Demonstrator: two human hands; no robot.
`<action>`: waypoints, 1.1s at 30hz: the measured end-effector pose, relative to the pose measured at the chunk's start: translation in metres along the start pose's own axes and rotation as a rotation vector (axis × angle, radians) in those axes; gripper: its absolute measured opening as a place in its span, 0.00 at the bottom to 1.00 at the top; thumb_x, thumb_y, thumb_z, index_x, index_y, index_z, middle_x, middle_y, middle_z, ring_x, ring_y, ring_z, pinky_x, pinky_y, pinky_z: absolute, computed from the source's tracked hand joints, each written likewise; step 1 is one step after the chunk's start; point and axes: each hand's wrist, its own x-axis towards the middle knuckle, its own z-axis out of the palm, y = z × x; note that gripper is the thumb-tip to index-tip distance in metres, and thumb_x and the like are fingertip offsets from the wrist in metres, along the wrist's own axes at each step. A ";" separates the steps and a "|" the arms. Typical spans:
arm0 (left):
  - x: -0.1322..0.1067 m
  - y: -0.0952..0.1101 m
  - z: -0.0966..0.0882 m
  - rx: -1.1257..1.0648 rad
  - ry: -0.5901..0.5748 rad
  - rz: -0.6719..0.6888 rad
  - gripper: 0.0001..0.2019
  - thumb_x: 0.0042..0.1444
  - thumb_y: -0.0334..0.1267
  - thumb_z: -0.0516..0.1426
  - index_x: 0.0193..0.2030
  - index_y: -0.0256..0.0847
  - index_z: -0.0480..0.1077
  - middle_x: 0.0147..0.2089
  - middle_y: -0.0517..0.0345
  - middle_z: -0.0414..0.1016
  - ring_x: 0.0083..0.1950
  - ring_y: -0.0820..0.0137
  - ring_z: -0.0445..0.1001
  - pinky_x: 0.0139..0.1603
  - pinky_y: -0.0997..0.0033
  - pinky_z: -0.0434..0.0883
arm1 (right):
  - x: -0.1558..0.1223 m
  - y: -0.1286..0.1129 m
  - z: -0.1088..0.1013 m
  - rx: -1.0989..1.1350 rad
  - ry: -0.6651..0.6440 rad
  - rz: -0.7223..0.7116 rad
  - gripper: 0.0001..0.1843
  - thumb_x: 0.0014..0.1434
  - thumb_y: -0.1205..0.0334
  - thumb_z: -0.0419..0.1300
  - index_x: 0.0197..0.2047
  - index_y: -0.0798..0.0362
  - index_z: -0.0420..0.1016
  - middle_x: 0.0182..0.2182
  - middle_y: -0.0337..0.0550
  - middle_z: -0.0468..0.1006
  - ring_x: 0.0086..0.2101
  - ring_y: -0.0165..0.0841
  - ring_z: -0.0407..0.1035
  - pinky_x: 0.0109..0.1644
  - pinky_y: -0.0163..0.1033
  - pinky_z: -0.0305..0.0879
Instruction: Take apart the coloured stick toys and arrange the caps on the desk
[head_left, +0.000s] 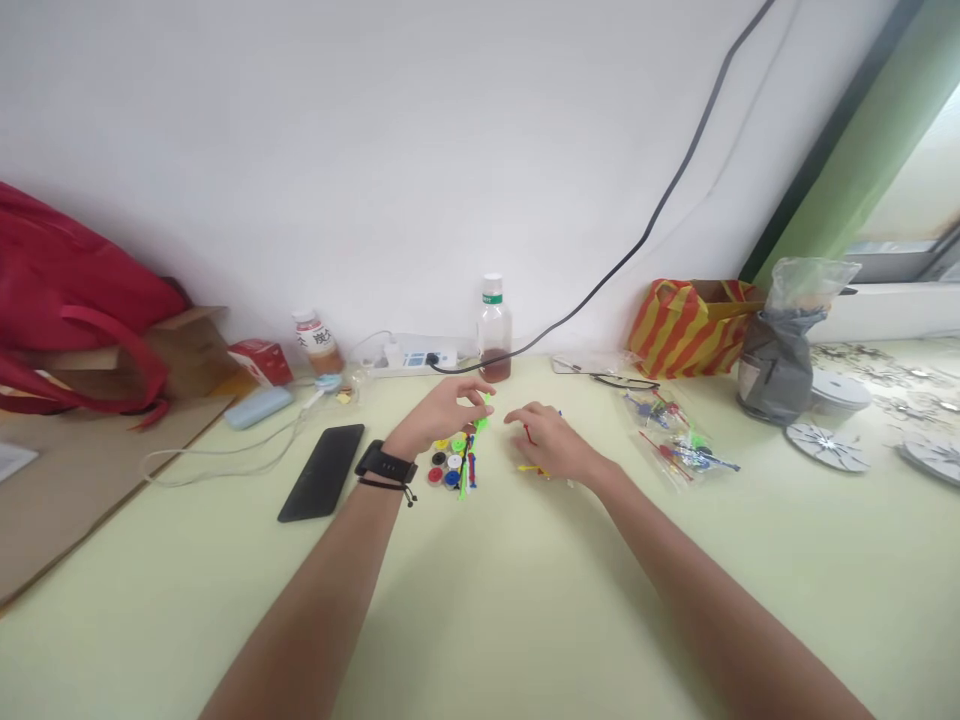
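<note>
My left hand (442,412), with a black watch (386,463) on its wrist, has thumb and forefinger closed on a bright green plastic piece (487,399). Below it lie small round discs (436,477) in red, white, black, blue and yellow. Beside them runs a row of thin coloured plastic sticks (468,468). My right hand (551,440) is low over the table, forefinger stretched out and the other fingers loosely bent. Around and partly under it are a red stick (528,433) and a yellow stick (531,469); the palm hides the rest.
A black phone (321,473) lies left of my left wrist. Behind the hands stands a bottle of dark drink (495,330), near a power strip (420,356) and black cable (649,230). Clear bags of plastic parts (686,455), a striped bag (694,330) and slotted grey discs (826,446) are right.
</note>
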 end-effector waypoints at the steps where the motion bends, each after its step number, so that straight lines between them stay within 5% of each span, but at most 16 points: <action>1: -0.001 0.000 -0.002 -0.020 0.012 -0.014 0.22 0.52 0.51 0.68 0.50 0.42 0.77 0.45 0.53 0.79 0.35 0.67 0.79 0.37 0.65 0.77 | -0.005 -0.002 0.001 0.014 -0.066 -0.031 0.15 0.65 0.65 0.59 0.55 0.48 0.75 0.50 0.49 0.75 0.50 0.42 0.69 0.54 0.45 0.65; 5: -0.004 -0.004 -0.009 -0.065 0.053 -0.088 0.28 0.47 0.51 0.71 0.52 0.41 0.76 0.40 0.52 0.81 0.38 0.63 0.81 0.40 0.62 0.78 | -0.023 0.002 -0.014 0.045 -0.191 -0.026 0.12 0.62 0.69 0.60 0.48 0.50 0.76 0.45 0.47 0.75 0.48 0.40 0.70 0.51 0.42 0.67; 9: -0.003 -0.010 -0.011 -0.149 0.132 -0.117 0.30 0.42 0.50 0.74 0.50 0.39 0.76 0.37 0.50 0.83 0.42 0.59 0.82 0.45 0.59 0.79 | -0.031 0.011 -0.031 0.096 -0.087 0.017 0.14 0.59 0.67 0.63 0.49 0.48 0.77 0.50 0.47 0.75 0.51 0.42 0.69 0.51 0.43 0.68; 12: 0.001 -0.011 -0.007 -0.204 0.223 -0.040 0.28 0.39 0.50 0.76 0.44 0.37 0.77 0.36 0.50 0.83 0.42 0.59 0.82 0.44 0.58 0.80 | -0.019 -0.002 -0.038 0.348 0.067 0.107 0.14 0.62 0.56 0.65 0.51 0.49 0.76 0.45 0.46 0.78 0.43 0.38 0.73 0.48 0.43 0.71; 16: 0.006 -0.006 0.006 -0.239 0.372 0.088 0.22 0.40 0.49 0.75 0.36 0.37 0.78 0.36 0.49 0.83 0.37 0.62 0.82 0.40 0.63 0.80 | 0.010 -0.036 -0.036 0.799 -0.002 0.187 0.18 0.64 0.51 0.63 0.53 0.51 0.75 0.38 0.45 0.81 0.33 0.33 0.74 0.40 0.41 0.73; 22: 0.008 0.005 0.016 -0.187 0.487 0.228 0.13 0.53 0.46 0.69 0.37 0.37 0.80 0.36 0.49 0.84 0.38 0.61 0.83 0.41 0.63 0.80 | 0.037 -0.056 -0.021 0.980 0.163 0.116 0.20 0.59 0.48 0.67 0.47 0.53 0.76 0.26 0.37 0.74 0.25 0.28 0.66 0.29 0.36 0.62; 25: 0.005 0.012 0.013 -0.146 0.427 0.260 0.11 0.56 0.43 0.67 0.39 0.37 0.81 0.41 0.48 0.85 0.42 0.61 0.83 0.46 0.61 0.80 | 0.036 -0.055 -0.023 1.031 0.172 0.110 0.17 0.57 0.51 0.67 0.44 0.52 0.74 0.25 0.37 0.76 0.25 0.30 0.68 0.29 0.36 0.63; 30: -0.003 0.018 0.005 -0.055 0.103 0.286 0.15 0.56 0.43 0.67 0.49 0.41 0.80 0.50 0.49 0.83 0.48 0.60 0.83 0.50 0.60 0.80 | 0.028 -0.054 -0.031 1.093 0.131 0.158 0.07 0.55 0.61 0.62 0.36 0.51 0.69 0.25 0.38 0.78 0.26 0.31 0.71 0.32 0.37 0.67; 33: -0.007 0.018 0.003 0.019 0.021 0.322 0.13 0.57 0.41 0.65 0.48 0.42 0.79 0.48 0.51 0.83 0.44 0.63 0.83 0.49 0.62 0.81 | 0.025 -0.053 -0.032 1.087 0.066 0.179 0.05 0.53 0.65 0.60 0.35 0.51 0.68 0.25 0.38 0.79 0.28 0.33 0.75 0.37 0.39 0.71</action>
